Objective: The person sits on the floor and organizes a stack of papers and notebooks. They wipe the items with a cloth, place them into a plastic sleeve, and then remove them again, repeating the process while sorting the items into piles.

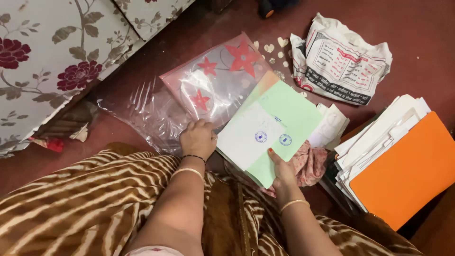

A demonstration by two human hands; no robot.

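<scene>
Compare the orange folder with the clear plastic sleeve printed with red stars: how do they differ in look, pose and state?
The orange folder is opaque and plain; the clear plastic sleeve is see-through with red stars. The folder lies on a paper stack at the right, untouched; the sleeve lies at the centre, with the left hand at its edge. The folder looks flat and stiff; the sleeve looks wrinkled. The right hand holds green papers. Both rest above the dark red floor.
</scene>
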